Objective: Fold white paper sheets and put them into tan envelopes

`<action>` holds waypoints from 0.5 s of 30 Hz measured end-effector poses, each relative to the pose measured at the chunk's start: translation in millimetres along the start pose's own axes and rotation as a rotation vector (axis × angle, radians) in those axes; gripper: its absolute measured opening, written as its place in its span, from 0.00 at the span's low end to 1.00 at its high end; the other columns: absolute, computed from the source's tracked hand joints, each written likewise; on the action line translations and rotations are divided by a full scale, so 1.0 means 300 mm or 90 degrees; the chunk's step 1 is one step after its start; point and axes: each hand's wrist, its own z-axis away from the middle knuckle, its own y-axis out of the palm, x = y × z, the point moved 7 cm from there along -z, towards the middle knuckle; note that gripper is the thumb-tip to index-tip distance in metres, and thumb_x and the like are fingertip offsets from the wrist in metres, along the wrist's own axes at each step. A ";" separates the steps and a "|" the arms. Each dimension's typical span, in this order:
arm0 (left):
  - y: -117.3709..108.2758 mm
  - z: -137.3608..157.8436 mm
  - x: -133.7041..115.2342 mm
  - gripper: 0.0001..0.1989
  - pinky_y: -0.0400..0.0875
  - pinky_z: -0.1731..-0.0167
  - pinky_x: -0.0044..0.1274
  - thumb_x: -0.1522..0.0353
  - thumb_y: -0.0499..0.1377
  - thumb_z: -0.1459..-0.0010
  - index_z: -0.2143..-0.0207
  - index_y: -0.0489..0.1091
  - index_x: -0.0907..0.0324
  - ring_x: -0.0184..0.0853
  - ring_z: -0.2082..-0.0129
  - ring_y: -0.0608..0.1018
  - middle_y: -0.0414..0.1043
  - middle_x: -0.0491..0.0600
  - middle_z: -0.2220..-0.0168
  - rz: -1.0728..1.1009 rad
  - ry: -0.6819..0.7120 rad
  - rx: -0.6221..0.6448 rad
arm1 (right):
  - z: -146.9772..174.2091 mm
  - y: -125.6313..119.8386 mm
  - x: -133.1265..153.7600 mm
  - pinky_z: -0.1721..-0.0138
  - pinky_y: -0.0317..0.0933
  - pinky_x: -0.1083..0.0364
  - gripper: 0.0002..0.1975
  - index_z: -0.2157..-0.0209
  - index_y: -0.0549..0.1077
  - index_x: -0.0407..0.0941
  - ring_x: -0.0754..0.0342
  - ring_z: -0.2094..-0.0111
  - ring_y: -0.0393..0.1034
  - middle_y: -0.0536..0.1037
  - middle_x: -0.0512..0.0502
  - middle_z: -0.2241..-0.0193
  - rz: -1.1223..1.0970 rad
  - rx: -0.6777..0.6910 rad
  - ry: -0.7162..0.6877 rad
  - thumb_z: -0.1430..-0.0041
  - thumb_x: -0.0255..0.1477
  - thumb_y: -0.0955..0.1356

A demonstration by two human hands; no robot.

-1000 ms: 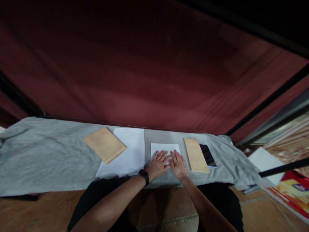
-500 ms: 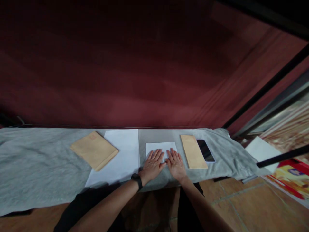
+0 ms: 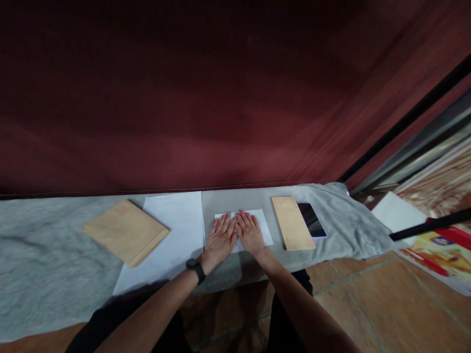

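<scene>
A small white sheet of paper (image 3: 265, 230), seemingly folded, lies flat on the grey cloth in front of me. My left hand (image 3: 221, 239) rests palm down on its left part, fingers stretched out. Beside it, my right hand (image 3: 250, 232) lies flat on the middle of the paper, also palm down. The two hands nearly touch at the thumbs and index fingers, and they hide much of the sheet. Larger white paper (image 3: 180, 220) is spread to the left, partly under a brown envelope (image 3: 127, 231). Another brown envelope (image 3: 293, 223) lies to the right.
A phone (image 3: 312, 219) with a dark screen sits against the right envelope. The grey cloth (image 3: 44, 264) covers a narrow bench along a dark red wall (image 3: 184, 157). A black bar (image 3: 430, 224), a white sheet and a red-yellow box (image 3: 441, 250) are at the right.
My right hand has slid left across the small paper, closer to my left hand, baring the paper's right part. The whole view has shifted slightly.
</scene>
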 end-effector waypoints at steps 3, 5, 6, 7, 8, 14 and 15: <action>-0.004 0.006 0.017 0.29 0.50 0.32 0.42 0.62 0.45 0.32 0.32 0.55 0.61 0.44 0.29 0.56 0.55 0.57 0.31 -0.011 -0.023 -0.006 | 0.024 -0.003 -0.040 0.32 0.48 0.41 0.26 0.33 0.60 0.43 0.45 0.31 0.52 0.59 0.39 0.32 0.024 -0.020 0.022 0.27 0.37 0.56; -0.003 0.013 0.028 0.31 0.51 0.32 0.41 0.60 0.45 0.32 0.32 0.55 0.66 0.46 0.29 0.55 0.53 0.61 0.30 -0.014 -0.043 -0.010 | 0.050 -0.012 -0.076 0.33 0.48 0.40 0.28 0.32 0.58 0.41 0.43 0.31 0.52 0.57 0.36 0.31 0.028 -0.029 0.050 0.27 0.39 0.56; -0.002 0.017 0.034 0.32 0.52 0.33 0.41 0.58 0.45 0.32 0.32 0.54 0.68 0.48 0.29 0.55 0.52 0.63 0.30 -0.015 -0.055 -0.013 | 0.064 -0.017 -0.094 0.33 0.48 0.40 0.29 0.32 0.57 0.40 0.43 0.31 0.51 0.57 0.35 0.31 0.029 -0.032 0.066 0.27 0.40 0.56; 0.000 0.021 0.040 0.33 0.52 0.33 0.41 0.57 0.45 0.32 0.32 0.53 0.69 0.48 0.29 0.55 0.52 0.64 0.30 -0.017 -0.067 -0.016 | 0.078 -0.023 -0.111 0.33 0.47 0.40 0.30 0.32 0.56 0.39 0.42 0.31 0.51 0.56 0.34 0.31 0.031 -0.034 0.081 0.27 0.40 0.56; 0.001 0.025 0.045 0.34 0.53 0.33 0.42 0.56 0.45 0.32 0.31 0.52 0.70 0.49 0.29 0.55 0.52 0.64 0.30 -0.018 -0.076 -0.018 | 0.092 -0.029 -0.126 0.32 0.47 0.39 0.31 0.31 0.56 0.38 0.41 0.30 0.51 0.56 0.33 0.31 0.033 -0.035 0.093 0.28 0.41 0.56; -0.040 0.047 0.045 0.31 0.51 0.33 0.45 0.62 0.45 0.32 0.32 0.53 0.70 0.50 0.30 0.56 0.57 0.65 0.32 -0.038 -0.083 -0.015 | 0.180 -0.062 -0.175 0.32 0.47 0.41 0.31 0.32 0.56 0.34 0.40 0.31 0.51 0.57 0.31 0.32 0.067 -0.070 0.125 0.28 0.39 0.56; -0.055 0.054 0.024 0.30 0.50 0.32 0.45 0.64 0.45 0.32 0.32 0.53 0.70 0.49 0.30 0.56 0.57 0.64 0.32 -0.040 -0.064 -0.014 | 0.193 -0.066 -0.177 0.33 0.48 0.41 0.31 0.32 0.56 0.34 0.41 0.31 0.52 0.57 0.31 0.32 0.073 -0.077 0.124 0.28 0.39 0.56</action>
